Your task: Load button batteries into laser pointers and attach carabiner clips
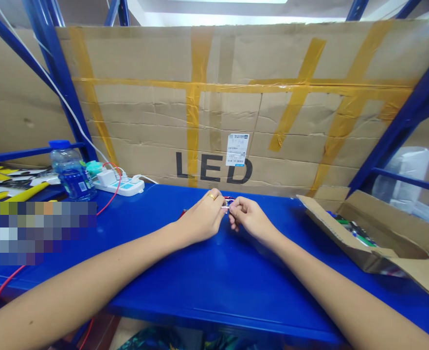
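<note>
Both my hands meet over the middle of the blue shelf top [207,272]. My left hand [203,214], with a gold ring on one finger, is closed in a pinch. My right hand [247,216] is also closed in a pinch, fingertips almost touching the left. Between them sits a small part [227,206] with red and silvery bits, too small to name. A bit of red wire shows just left of my left hand.
A taped cardboard sheet marked LED [214,167] forms the back wall. A water bottle [70,170] and a white power strip [119,184] with a red wire [108,199] stand at the back left. An open cardboard box [378,233] with parts lies at the right.
</note>
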Motion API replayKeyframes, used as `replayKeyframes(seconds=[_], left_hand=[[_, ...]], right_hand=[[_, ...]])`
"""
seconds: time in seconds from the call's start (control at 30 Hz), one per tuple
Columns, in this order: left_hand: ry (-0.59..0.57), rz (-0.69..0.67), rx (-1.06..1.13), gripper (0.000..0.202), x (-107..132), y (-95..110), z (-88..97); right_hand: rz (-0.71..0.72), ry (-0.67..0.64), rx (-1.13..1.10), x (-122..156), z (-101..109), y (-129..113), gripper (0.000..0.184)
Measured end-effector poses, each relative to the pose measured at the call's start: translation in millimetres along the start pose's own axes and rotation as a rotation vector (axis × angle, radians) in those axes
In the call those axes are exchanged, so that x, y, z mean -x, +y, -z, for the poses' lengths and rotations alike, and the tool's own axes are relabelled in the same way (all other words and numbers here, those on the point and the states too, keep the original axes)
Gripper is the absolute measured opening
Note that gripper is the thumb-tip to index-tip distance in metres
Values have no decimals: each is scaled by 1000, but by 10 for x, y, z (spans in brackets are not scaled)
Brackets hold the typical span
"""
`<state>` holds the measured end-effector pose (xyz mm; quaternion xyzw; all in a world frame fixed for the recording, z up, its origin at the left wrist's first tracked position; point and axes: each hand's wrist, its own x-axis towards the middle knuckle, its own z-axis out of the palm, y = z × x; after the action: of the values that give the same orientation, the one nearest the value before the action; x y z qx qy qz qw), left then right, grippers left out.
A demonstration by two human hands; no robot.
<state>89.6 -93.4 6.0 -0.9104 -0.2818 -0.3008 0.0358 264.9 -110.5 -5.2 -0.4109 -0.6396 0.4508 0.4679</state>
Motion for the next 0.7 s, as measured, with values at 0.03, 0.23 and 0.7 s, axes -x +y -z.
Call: replayKeyframes(seconds=[0.03, 0.23, 0.7], left_hand=[[19, 2, -5, 17, -3, -12, -16], [17, 18, -33, 19, -13, -44, -43], [-40, 3, 8, 11, 16, -49, 19]], right_hand=[[15, 8, 14, 0, -4, -2, 33], [44, 32, 72, -1, -10, 6, 29], [-16, -26, -72, 6, 18, -46, 36]])
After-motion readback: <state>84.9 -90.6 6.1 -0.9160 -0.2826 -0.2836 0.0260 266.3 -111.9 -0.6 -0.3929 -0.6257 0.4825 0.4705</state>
